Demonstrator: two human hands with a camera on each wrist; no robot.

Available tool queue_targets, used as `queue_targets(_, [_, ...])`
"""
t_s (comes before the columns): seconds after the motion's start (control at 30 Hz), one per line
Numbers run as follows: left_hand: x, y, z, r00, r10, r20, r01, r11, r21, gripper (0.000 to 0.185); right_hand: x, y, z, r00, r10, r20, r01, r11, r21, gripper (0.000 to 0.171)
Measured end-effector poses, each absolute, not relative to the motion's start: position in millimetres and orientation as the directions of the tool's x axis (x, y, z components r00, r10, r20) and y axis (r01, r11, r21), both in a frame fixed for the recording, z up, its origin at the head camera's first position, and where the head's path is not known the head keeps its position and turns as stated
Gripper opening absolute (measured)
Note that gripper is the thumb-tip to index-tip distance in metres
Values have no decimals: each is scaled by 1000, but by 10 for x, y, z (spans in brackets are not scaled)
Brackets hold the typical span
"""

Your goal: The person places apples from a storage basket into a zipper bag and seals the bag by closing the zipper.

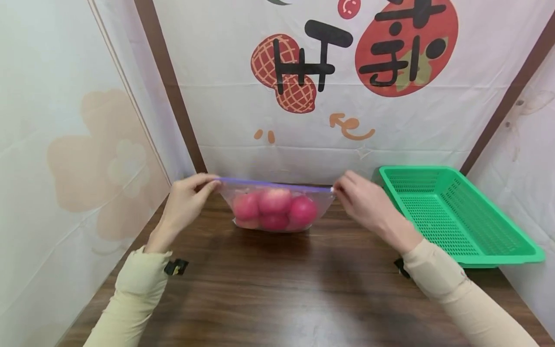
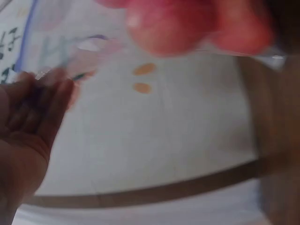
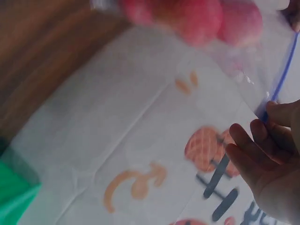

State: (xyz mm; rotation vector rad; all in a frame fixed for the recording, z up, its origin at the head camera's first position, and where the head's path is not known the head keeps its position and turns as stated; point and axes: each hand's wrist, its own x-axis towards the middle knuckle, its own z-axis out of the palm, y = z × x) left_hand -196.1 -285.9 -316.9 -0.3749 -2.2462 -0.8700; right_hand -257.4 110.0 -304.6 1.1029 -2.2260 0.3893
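Observation:
A clear zip bag (image 1: 323, 197) with a blue-purple zip strip along its top hangs between the two hands. Several round pink-red fruits (image 1: 275, 202) lie bunched in its lower part; their exact kind is blurred by the plastic. The left hand (image 1: 186, 200) pinches the left end of the strip. At the opposite end, the right hand (image 1: 364, 202) grips the corner between thumb and fingers, beside a small white bit. In the right wrist view, the thumb and forefinger of the right hand (image 3: 274, 150) meet on the blue strip (image 3: 283, 75), which looks pressed together there.
A green perforated plastic basket (image 1: 498, 217) stands on the right of the brown wooden table (image 1: 277, 299), behind the right forearm. White printed cloth (image 1: 225, 111) walls the back and both sides.

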Motion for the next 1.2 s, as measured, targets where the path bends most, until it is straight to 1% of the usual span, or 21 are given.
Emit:
queue_targets(0.1, [-1729, -2991, -3414, -690, 84, 719, 562, 688, 459, 17, -2349, 1085, -3204, -383, -640, 666, -828, 557, 59, 8])
queue_targets(0.17, [-1562, -3035, -3540, -684, 131, 718, 607, 648, 460, 22, -2203, 1100, -3287, -355, -660, 662, -840, 535, 84, 8])
queue_targets(0.23, [-1414, -3051, -3632, -694, 176, 698, 629, 620, 470, 26, -2080, 1123, -3373, -350, -680, 645, -846, 524, 93, 7])
queue_targets(0.3, [-1296, -3053, -3711, -718, 216, 662, 632, 600, 490, 28, -1986, 1148, -3475, -344, -699, 627, -853, 512, 102, 6])
queue_targets(0.4, [-1179, -3060, -3836, -741, 263, 618, 630, 591, 504, 31, -1875, 1176, -3641, -338, -721, 605, -864, 493, 105, 10])
queue_targets(0.53, [-1062, -3077, -3994, -747, 310, 588, 640, 577, 508, 37, -1759, 1180, -3838, -345, -736, 582, -875, 477, 85, 20])
queue_targets(0.63, [-993, -3095, -4085, -753, 347, 559, 647, 545, 533, 36, -1717, 1158, -3967, -331, -737, 590, -884, 461, 80, 19])
queue_targets(0.73, [-954, -3128, -4176, -761, 401, 510, 648, 508, 568, 30, -1698, 1128, -4100, -289, -747, 599, -898, 428, 100, 7])
queue_targets(0.77, [-944, -3140, -4208, -764, 421, 488, 645, 501, 577, 27, -1687, 1117, -4149, -277, -754, 596, -903, 415, 106, 6])
queue_targets(0.87, [-928, -3174, -4286, -784, 475, 399, 613, 496, 615, 17, -1639, 1088, -4287, -262, -785, 561, -915, 387, 113, 16])
queue_targets(0.97, [-916, -3213, -4298, -809, 524, 266, 549, 515, 658, 13, -1580, 1072, -4386, -276, -818, 504, -925, 369, 93, 19])
queue_targets(1.03, [-892, -3244, -4247, -823, 550, 145, 486, 546, 682, 15, -1535, 1072, -4397, -294, -844, 450, -931, 360, 67, 20])
queue_targets(1.1, [-851, -3273, -4145, -823, 568, 24, 427, 589, 686, 21, -1500, 1080, -4353, -314, -864, 394, -937, 348, 18, 19])
queue_targets(1.13, [-834, -3273, -4086, -822, 570, -8, 415, 608, 677, 25, -1488, 1083, -4315, -325, -868, 374, -938, 347, -10, 18])
queue_targets(1.2, [-840, -3232, -3974, -821, 571, 2, 428, 613, 663, 27, -1485, 1069, -4219, -352, -861, 367, -932, 360, -49, 16])
